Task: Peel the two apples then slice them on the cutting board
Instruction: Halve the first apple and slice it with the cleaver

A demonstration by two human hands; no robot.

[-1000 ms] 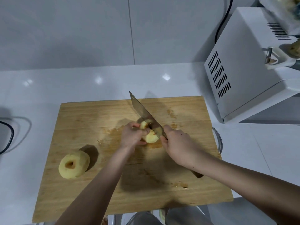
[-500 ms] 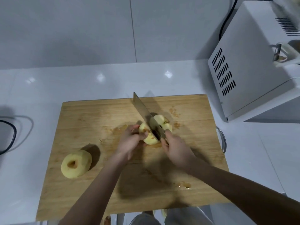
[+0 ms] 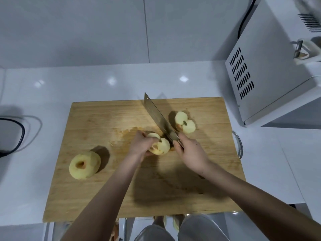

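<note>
Here, left hand (image 3: 140, 145) cups a pale apple half (image 3: 162, 145) (seeds showing); right hand (image 3: 191, 151) grips steel cleaver (image 3: 156, 117).

Soft, cool light falls from overhead, leaving small bright glints on the glossy white worktop (image 3: 121, 80) beyond the fingers (image 3: 141, 136). The arms (image 3: 112, 188) cast a broad dark shadow on the cutting board (image 3: 86, 119) nearer than the fingers; the whole peeled apple (image 3: 84, 165) left of them shades the wood to its upper right. Wide-angle bending curves the edges, and the white appliance (image 3: 269, 75) far right smears at its top corner.
</note>
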